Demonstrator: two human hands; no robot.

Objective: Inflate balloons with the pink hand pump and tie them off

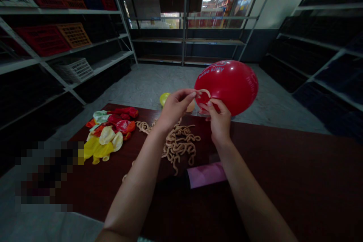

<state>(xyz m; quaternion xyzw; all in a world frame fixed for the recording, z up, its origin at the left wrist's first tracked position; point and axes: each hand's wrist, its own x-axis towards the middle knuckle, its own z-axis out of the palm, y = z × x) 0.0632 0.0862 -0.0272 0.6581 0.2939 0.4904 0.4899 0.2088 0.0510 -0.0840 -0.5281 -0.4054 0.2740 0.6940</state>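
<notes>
An inflated red balloon (229, 85) with white lettering floats above the far edge of the dark table (283, 166). My right hand (218, 119) pinches its neck from below. My left hand (176, 107) pinches one end of a tan rubber band (204, 92) that loops over to the balloon's neck. Below my hands lies a heap of tan rubber bands (178, 145) on the table.
A pile of flat red, yellow and pale balloons (109, 132) lies at the table's left. A pink object (206, 174) lies between my forearms. A yellow balloon (164, 99) sits beyond the table. Metal shelves with crates (56, 38) line the left, back and right.
</notes>
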